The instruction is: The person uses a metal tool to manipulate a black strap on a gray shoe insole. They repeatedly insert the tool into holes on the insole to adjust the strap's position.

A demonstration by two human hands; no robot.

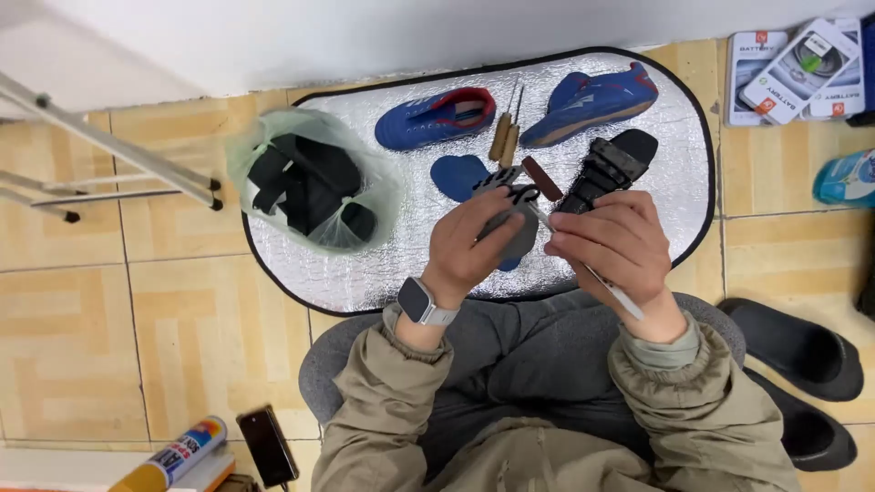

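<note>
Before the hands, the blue shoes (436, 118), two awls (504, 137) and black sandal (609, 164) crowd the silver mat (365, 264). The green bag (310, 182) blocks the left; the mat's near left part is free.

Seated person over a silver mat (638, 228) on tiled floor. Left hand (469, 241) grips a grey insole (518, 239); right hand (618, 244) holds a white pen-like tool (612, 293) against it. Two blue shoes (436, 118) lie near the mat's far edge, a green bag (365, 178) at its left edge.
</note>
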